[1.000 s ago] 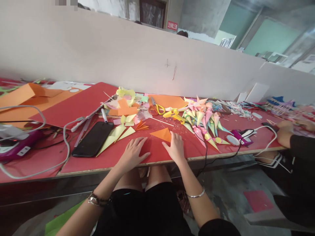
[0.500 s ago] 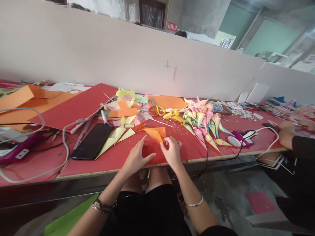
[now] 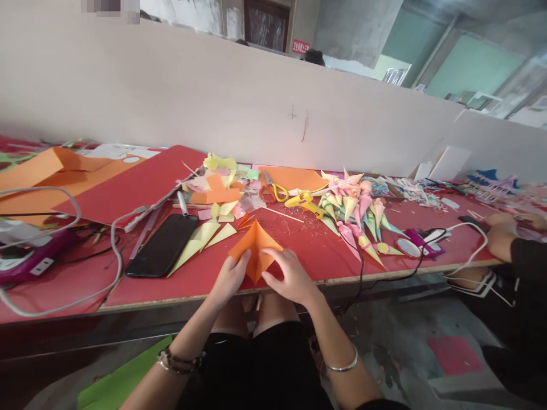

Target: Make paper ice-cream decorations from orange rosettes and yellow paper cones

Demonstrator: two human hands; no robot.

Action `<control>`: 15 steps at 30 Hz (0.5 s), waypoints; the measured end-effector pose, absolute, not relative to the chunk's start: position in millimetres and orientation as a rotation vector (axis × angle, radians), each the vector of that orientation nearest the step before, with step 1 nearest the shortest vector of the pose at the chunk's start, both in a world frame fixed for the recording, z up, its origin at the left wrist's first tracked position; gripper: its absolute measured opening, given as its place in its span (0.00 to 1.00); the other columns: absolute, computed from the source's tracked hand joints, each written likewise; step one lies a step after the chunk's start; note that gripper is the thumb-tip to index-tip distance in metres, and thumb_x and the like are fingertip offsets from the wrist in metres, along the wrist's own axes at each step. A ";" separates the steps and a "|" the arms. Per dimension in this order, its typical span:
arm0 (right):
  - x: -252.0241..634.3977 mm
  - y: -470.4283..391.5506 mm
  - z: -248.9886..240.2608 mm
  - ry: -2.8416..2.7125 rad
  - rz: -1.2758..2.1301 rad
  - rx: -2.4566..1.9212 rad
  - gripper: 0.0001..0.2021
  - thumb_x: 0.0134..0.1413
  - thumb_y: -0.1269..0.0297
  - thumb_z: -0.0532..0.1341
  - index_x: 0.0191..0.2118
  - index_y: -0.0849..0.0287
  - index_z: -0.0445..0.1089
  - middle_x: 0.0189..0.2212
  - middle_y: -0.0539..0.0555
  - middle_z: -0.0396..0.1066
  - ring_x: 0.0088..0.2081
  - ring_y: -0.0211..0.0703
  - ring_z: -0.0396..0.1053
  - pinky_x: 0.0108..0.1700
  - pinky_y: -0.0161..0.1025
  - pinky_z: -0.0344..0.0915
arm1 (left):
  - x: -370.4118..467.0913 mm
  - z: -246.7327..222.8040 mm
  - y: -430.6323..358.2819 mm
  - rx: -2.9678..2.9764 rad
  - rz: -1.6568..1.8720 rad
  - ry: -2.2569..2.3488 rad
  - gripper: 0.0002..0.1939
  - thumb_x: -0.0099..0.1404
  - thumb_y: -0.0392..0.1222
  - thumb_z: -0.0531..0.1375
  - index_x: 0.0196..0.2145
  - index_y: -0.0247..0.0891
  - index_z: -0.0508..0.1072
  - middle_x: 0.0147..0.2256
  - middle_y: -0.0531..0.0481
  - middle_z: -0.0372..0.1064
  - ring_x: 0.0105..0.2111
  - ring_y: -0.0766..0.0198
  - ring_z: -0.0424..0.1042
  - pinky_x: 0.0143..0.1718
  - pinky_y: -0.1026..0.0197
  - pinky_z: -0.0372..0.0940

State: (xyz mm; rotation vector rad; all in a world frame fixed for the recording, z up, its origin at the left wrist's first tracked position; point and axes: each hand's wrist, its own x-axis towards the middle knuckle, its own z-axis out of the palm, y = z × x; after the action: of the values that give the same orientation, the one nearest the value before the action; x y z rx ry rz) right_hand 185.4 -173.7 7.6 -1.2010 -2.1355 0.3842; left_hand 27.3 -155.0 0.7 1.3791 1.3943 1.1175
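A creased sheet of orange paper [image 3: 255,245] stands partly unfolded in front of me, with a fold down its middle. My left hand [image 3: 231,276] is closed on its left side, the thumb lying on the inner face. At the right side is my right hand [image 3: 293,276], its curved fingers touching the sheet, thumb and fingers apart. Just behind the sheet lies a smaller folded orange piece [image 3: 244,221]. Pale yellow paper points [image 3: 200,239] lie to the left, close to a black phone [image 3: 161,246].
Scissors [image 3: 277,192] and a yellow glue gun [image 3: 305,202] lie behind, beside a pile of coloured paper cones [image 3: 356,208]. A white cable [image 3: 117,250] crosses the left side. Another person's arm [image 3: 504,239] rests at the far right. The red table's front edge [image 3: 171,297] is close.
The orange paper has been opened out from a flatter folded shape and brought nearer. My left hand has taken hold of its left side; my right hand has spread its fingers.
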 end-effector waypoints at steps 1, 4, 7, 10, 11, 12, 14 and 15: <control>190.2 -173.2 9.4 -2.148 0.403 -1.184 0.21 0.49 0.66 0.55 0.52 0.55 0.57 0.44 0.53 0.65 0.46 0.41 0.61 0.50 0.41 0.58 | 24.7 -0.5 -155.2 1.348 1.115 1.406 0.22 0.56 0.56 0.51 0.38 0.35 0.70 0.40 0.47 0.72 0.44 0.53 0.68 0.44 0.57 0.64; 201.8 -169.5 10.6 -2.144 0.487 -1.175 0.23 0.48 0.71 0.53 0.52 0.53 0.58 0.46 0.53 0.63 0.50 0.41 0.59 0.51 0.40 0.57 | 17.3 -5.9 -155.0 1.229 1.057 1.457 0.22 0.55 0.56 0.52 0.39 0.36 0.70 0.41 0.47 0.72 0.44 0.53 0.69 0.41 0.58 0.66; 206.1 -164.3 6.9 -2.028 0.554 -1.172 0.18 0.47 0.75 0.52 0.46 0.54 0.65 0.43 0.54 0.62 0.48 0.39 0.62 0.50 0.37 0.59 | 12.8 -13.0 -153.0 1.137 0.959 1.484 0.22 0.57 0.56 0.51 0.39 0.37 0.70 0.42 0.46 0.72 0.41 0.53 0.71 0.39 0.57 0.68; 204.4 -160.2 2.8 -1.901 0.588 -1.133 0.11 0.48 0.73 0.53 0.37 0.56 0.69 0.39 0.54 0.64 0.44 0.40 0.64 0.48 0.37 0.60 | 12.0 -15.3 -151.7 1.115 0.967 1.337 0.22 0.59 0.55 0.49 0.43 0.37 0.69 0.43 0.44 0.71 0.41 0.55 0.71 0.41 0.55 0.67; 203.2 -159.3 1.7 -1.863 0.598 -1.126 0.09 0.49 0.71 0.54 0.35 0.57 0.69 0.37 0.53 0.65 0.43 0.40 0.65 0.46 0.37 0.61 | 12.0 -13.9 -152.0 1.132 0.959 1.246 0.23 0.60 0.55 0.48 0.43 0.37 0.69 0.42 0.44 0.72 0.41 0.55 0.71 0.41 0.54 0.67; 201.9 -158.4 0.7 -1.823 0.605 -1.126 0.06 0.50 0.69 0.55 0.32 0.57 0.69 0.36 0.53 0.65 0.41 0.40 0.65 0.45 0.37 0.61 | 12.0 -11.5 -152.7 1.160 0.939 1.159 0.24 0.60 0.56 0.47 0.42 0.36 0.69 0.40 0.43 0.72 0.40 0.54 0.71 0.42 0.53 0.66; 199.7 -157.0 -1.3 -1.752 0.627 -1.133 0.06 0.51 0.66 0.56 0.29 0.58 0.68 0.33 0.53 0.66 0.39 0.40 0.66 0.42 0.36 0.62 | 12.0 -4.8 -154.8 1.239 0.900 1.056 0.26 0.58 0.59 0.49 0.39 0.34 0.70 0.35 0.43 0.74 0.38 0.54 0.72 0.42 0.52 0.65; 198.9 -156.3 -2.5 -1.724 0.648 -1.132 0.06 0.51 0.64 0.56 0.28 0.59 0.68 0.33 0.53 0.66 0.37 0.40 0.66 0.40 0.35 0.62 | 12.2 -1.3 -155.8 1.286 0.892 1.049 0.25 0.55 0.59 0.52 0.37 0.33 0.70 0.33 0.43 0.74 0.36 0.55 0.72 0.42 0.53 0.65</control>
State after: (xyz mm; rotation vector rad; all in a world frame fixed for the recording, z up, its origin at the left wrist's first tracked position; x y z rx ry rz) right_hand 198.9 -156.3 -2.5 -1.1321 -1.7238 0.6477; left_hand 12.2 -155.8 -1.3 1.2862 1.0490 0.8916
